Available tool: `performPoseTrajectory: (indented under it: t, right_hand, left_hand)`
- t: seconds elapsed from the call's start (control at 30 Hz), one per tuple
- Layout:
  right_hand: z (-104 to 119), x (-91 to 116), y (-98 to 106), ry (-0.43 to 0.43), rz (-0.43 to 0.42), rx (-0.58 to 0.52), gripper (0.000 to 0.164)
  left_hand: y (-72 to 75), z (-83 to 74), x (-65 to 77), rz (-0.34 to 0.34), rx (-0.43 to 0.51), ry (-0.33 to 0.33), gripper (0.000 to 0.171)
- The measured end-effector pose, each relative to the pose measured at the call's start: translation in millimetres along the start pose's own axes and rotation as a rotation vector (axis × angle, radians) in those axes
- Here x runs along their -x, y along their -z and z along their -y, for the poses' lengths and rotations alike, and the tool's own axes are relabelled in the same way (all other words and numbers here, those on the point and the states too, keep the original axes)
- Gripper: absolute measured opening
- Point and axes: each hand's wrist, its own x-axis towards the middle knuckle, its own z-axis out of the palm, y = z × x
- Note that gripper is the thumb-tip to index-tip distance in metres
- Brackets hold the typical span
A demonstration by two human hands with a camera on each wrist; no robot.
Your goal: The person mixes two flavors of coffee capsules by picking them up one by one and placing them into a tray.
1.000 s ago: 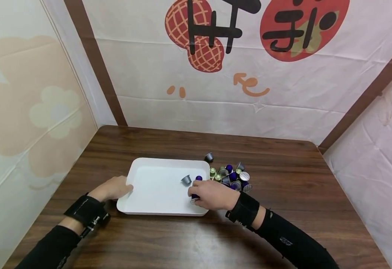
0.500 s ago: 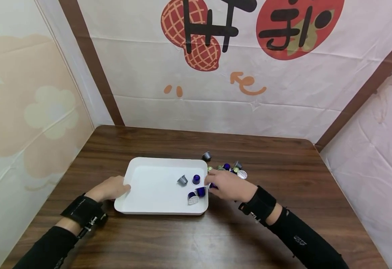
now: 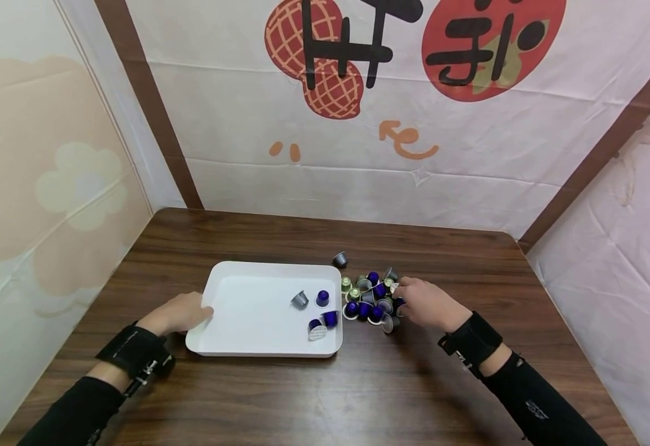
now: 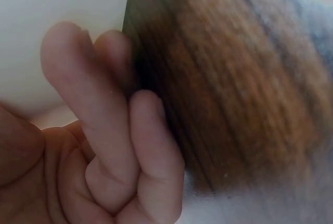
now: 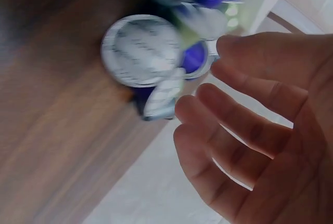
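A white tray (image 3: 252, 310) lies on the table, and my left hand (image 3: 182, 313) grips its left edge with the thumb over the rim. In the left wrist view, curled fingers (image 4: 106, 115) lie against the tray's side. One silver coffee capsule (image 3: 299, 300) and several blue ones, including an upright blue capsule (image 3: 322, 298), rest at the tray's right end. My right hand (image 3: 428, 302) reaches to the right side of a heap of coffee capsules (image 3: 364, 310), fingers relaxed and apart. In the right wrist view nothing sits between those fingers; a capsule's pale lid (image 5: 143, 51) faces the camera.
The heap of green, blue and grey capsules is close beside the tray's right edge. A lone grey capsule (image 3: 340, 259) lies behind the tray's back right corner. Printed cloth (image 3: 236, 186) hangs behind the wooden table (image 3: 280, 402).
My right hand has left several blue capsules in the tray and moved right, across to the far side of the heap. My left hand keeps its hold on the tray.
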Motion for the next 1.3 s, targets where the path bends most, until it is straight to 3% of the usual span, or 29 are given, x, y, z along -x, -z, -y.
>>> performPoseTrajectory:
  t: [1.3]
  right_hand:
    - [-9.2, 18.4, -27.3, -0.082, 0.114, -0.078, 0.014]
  left_hand:
    - [-0.3, 0.7, -0.7, 0.006, 0.002, -0.002, 0.041]
